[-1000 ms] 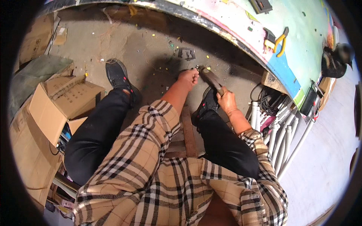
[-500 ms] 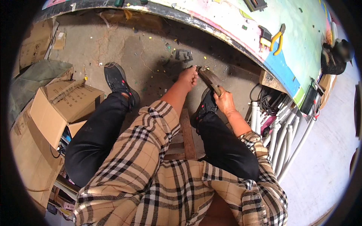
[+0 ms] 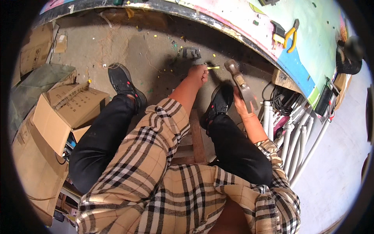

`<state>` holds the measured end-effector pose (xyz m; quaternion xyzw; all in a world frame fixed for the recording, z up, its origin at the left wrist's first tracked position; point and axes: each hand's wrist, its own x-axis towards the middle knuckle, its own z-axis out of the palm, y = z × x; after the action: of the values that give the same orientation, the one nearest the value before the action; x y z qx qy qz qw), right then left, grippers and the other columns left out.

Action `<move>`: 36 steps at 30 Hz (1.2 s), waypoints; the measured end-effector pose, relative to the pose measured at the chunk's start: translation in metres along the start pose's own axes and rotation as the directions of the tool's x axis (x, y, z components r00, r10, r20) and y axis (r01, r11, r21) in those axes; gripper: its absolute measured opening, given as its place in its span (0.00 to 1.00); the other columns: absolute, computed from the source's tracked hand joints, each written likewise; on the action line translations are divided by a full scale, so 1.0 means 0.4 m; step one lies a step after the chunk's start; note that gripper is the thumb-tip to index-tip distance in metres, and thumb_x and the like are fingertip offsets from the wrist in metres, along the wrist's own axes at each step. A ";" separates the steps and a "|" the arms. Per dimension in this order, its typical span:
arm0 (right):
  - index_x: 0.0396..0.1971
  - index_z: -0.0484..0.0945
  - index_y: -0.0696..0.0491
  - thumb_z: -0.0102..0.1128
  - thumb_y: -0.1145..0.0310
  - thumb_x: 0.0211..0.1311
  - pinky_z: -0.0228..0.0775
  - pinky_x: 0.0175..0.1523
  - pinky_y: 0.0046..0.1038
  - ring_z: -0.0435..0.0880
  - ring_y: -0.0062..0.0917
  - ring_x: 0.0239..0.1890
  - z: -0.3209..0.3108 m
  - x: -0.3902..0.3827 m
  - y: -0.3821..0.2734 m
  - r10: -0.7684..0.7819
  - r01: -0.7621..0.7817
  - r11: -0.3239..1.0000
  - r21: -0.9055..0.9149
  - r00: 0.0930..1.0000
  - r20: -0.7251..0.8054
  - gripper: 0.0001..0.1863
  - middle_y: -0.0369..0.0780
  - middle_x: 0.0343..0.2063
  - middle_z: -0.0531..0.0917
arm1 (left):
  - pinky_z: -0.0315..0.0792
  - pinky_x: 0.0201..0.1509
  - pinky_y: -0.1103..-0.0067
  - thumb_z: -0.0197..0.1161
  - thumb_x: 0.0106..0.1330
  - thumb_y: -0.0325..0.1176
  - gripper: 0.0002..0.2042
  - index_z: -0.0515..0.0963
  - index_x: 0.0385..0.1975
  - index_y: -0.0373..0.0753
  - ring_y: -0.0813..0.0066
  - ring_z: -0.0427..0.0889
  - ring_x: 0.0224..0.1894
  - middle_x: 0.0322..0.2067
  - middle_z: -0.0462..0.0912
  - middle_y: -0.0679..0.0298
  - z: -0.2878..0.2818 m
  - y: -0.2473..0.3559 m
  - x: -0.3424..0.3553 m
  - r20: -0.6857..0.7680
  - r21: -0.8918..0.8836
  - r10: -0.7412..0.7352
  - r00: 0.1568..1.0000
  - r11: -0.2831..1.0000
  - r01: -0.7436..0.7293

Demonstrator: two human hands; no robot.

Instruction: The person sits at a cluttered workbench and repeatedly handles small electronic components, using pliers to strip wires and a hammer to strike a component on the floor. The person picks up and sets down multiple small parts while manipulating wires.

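Steel-headed, the hammer [image 3: 241,83] gripped by the right hand [image 3: 238,103], right of the fisted left hand [image 3: 199,74], whose contents I couldn't tell, looked rigid, head-heavy and best held by its hidden handle.

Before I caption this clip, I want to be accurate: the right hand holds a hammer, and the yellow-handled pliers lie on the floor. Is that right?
Not quite: the yellow-handled pliers lie on the colourful tabletop, not the floor, as the head view shows. The right hand does hold a hammer.
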<state>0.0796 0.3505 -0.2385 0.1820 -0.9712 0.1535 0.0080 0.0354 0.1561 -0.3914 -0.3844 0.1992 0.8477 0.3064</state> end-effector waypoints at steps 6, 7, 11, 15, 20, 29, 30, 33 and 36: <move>0.35 0.74 0.58 0.60 0.69 0.52 0.73 0.39 0.45 0.79 0.53 0.33 0.058 -0.032 0.041 0.375 -0.378 0.925 -0.045 0.885 0.278 0.12 0.57 0.25 0.79 | 0.55 0.14 0.82 0.58 0.59 0.28 0.03 0.71 0.27 0.39 0.81 0.62 0.15 0.20 0.69 0.67 0.039 -0.001 -0.012 -0.088 0.014 0.058 0.994 0.998 -0.057; 0.35 0.74 0.58 0.60 0.69 0.52 0.73 0.39 0.46 0.79 0.53 0.33 0.055 -0.027 0.031 0.387 -0.394 0.919 -0.028 0.884 0.263 0.12 0.57 0.25 0.79 | 0.55 0.14 0.82 0.58 0.59 0.29 0.03 0.72 0.29 0.38 0.80 0.63 0.15 0.20 0.70 0.66 0.038 -0.009 -0.004 -0.099 -0.002 0.045 0.994 0.999 -0.046; 0.36 0.74 0.57 0.59 0.70 0.53 0.73 0.40 0.46 0.79 0.53 0.33 0.064 -0.034 0.041 0.407 -0.432 0.900 0.051 0.878 0.252 0.11 0.57 0.25 0.79 | 0.60 0.15 0.81 0.60 0.60 0.31 0.08 0.74 0.36 0.36 0.78 0.69 0.17 0.24 0.75 0.62 0.021 -0.026 0.003 -0.191 0.063 0.073 0.979 0.996 -0.062; 0.36 0.74 0.56 0.58 0.69 0.54 0.73 0.40 0.46 0.79 0.53 0.33 0.058 -0.028 0.032 0.387 -0.414 0.908 0.063 0.887 0.252 0.11 0.57 0.26 0.79 | 0.65 0.17 0.80 0.61 0.61 0.37 0.12 0.74 0.36 0.35 0.77 0.73 0.19 0.27 0.79 0.58 0.061 -0.009 -0.034 -0.183 0.322 0.168 0.969 0.941 -0.102; 0.35 0.73 0.56 0.57 0.69 0.54 0.72 0.40 0.46 0.79 0.53 0.34 0.057 -0.030 0.044 0.368 -0.387 0.922 -0.003 0.876 0.313 0.10 0.56 0.28 0.79 | 0.65 0.18 0.80 0.64 0.60 0.39 0.13 0.76 0.34 0.35 0.77 0.73 0.18 0.23 0.78 0.61 0.085 -0.001 -0.035 -0.159 0.564 0.341 0.927 0.802 -0.198; 0.33 0.77 0.55 0.59 0.70 0.52 0.75 0.37 0.40 0.81 0.47 0.31 -0.006 -0.012 0.027 0.046 -0.047 0.998 0.030 0.998 0.041 0.09 0.51 0.29 0.81 | 0.59 0.16 0.79 0.64 0.60 0.39 0.13 0.71 0.19 0.39 0.79 0.68 0.13 0.15 0.72 0.67 0.039 0.000 0.009 -0.035 0.694 0.452 0.891 0.653 -0.303; 0.31 0.80 0.54 0.60 0.72 0.51 0.75 0.35 0.37 0.82 0.41 0.29 -0.028 0.006 0.013 -0.236 0.223 0.964 -0.144 0.968 -0.084 0.07 0.46 0.30 0.82 | 0.58 0.16 0.79 0.64 0.60 0.39 0.14 0.70 0.18 0.40 0.79 0.67 0.13 0.14 0.71 0.68 0.035 0.002 0.015 0.021 0.710 0.461 0.887 0.618 -0.338; 0.30 0.79 0.54 0.60 0.73 0.50 0.75 0.35 0.38 0.81 0.41 0.28 -0.006 -0.027 0.033 -0.139 0.134 0.986 -0.103 0.989 -0.049 0.06 0.45 0.29 0.81 | 0.56 0.16 0.78 0.63 0.60 0.40 0.14 0.70 0.18 0.40 0.80 0.66 0.13 0.13 0.70 0.69 0.041 0.004 0.009 -0.014 0.711 0.384 0.923 0.653 -0.261; 0.34 0.77 0.55 0.60 0.71 0.51 0.73 0.38 0.43 0.81 0.48 0.31 0.025 -0.070 0.055 0.223 -0.226 0.974 -0.004 0.957 0.186 0.09 0.52 0.27 0.81 | 0.56 0.15 0.78 0.62 0.61 0.40 0.14 0.71 0.18 0.40 0.80 0.64 0.12 0.13 0.70 0.69 0.046 0.005 -0.006 -0.023 0.771 0.407 0.913 0.588 -0.243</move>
<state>0.0983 0.3769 -0.2565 0.0842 -0.9807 0.1441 -0.1016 0.0256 0.1645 -0.3777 -0.2606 0.6290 0.6863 0.2558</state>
